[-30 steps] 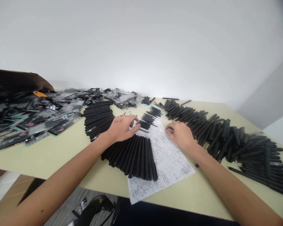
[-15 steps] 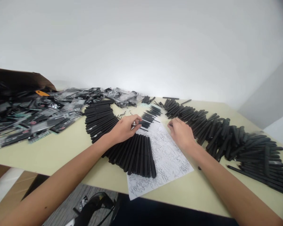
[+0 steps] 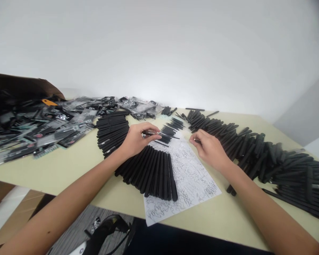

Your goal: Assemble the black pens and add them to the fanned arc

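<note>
My left hand [image 3: 141, 139] is closed in a pinch around a thin dark pen refill [image 3: 163, 134] that points to the right. Below that hand, black pens [image 3: 154, 171] lie side by side in a curved row. My right hand [image 3: 209, 147] has its fingers curled together; a small dark bit shows between them, the rest hidden by the fingers. Several thin black refills [image 3: 175, 124] lie between the two hands. A paper sheet covered in scribbles [image 3: 191, 180] lies under the near end of the row.
A long heap of black pens [image 3: 257, 156] spreads along the right of the pale yellow table [image 3: 202, 221]. Clear packets with dark contents [image 3: 77, 124] are piled at left, beside an open brown box [image 3: 21, 83]. A white wall stands behind.
My left hand has lifted slightly, and the thin refill in it now shows more plainly. My right hand has turned a little, its fingers still curled. The view has shifted slightly.
</note>
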{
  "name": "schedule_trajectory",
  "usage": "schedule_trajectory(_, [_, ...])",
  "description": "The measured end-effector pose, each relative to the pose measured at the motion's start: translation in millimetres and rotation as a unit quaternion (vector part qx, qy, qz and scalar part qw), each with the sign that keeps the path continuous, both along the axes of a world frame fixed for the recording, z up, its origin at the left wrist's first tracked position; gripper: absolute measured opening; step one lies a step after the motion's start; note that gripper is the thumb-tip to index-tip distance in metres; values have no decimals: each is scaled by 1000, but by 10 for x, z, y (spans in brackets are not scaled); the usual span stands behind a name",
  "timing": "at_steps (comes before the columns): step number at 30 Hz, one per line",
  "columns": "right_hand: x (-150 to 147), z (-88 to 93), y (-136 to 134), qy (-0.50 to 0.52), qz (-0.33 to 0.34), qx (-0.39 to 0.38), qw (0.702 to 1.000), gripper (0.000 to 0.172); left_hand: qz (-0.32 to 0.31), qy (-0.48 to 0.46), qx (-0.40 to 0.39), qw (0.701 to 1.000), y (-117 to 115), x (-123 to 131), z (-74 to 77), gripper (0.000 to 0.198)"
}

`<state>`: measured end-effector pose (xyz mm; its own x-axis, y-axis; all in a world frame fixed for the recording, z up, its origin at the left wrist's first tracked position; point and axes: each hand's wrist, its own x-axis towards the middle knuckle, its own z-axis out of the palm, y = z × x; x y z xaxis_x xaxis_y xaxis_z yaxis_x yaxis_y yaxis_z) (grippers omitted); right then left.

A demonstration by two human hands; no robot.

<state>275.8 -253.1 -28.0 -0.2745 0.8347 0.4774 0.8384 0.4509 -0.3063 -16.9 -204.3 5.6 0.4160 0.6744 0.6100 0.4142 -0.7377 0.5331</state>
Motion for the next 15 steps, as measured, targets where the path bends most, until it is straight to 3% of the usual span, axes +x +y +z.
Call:
schedule_trajectory(7, [-28,7,-23,-8,-4,-6,1000,9,-37,20,25,999,20,-7,-18,17])
schedule_trajectory(15, [-130,6,-73,-9,12,-18,1000,7,-47,71,49,995,-10,8,-64,23])
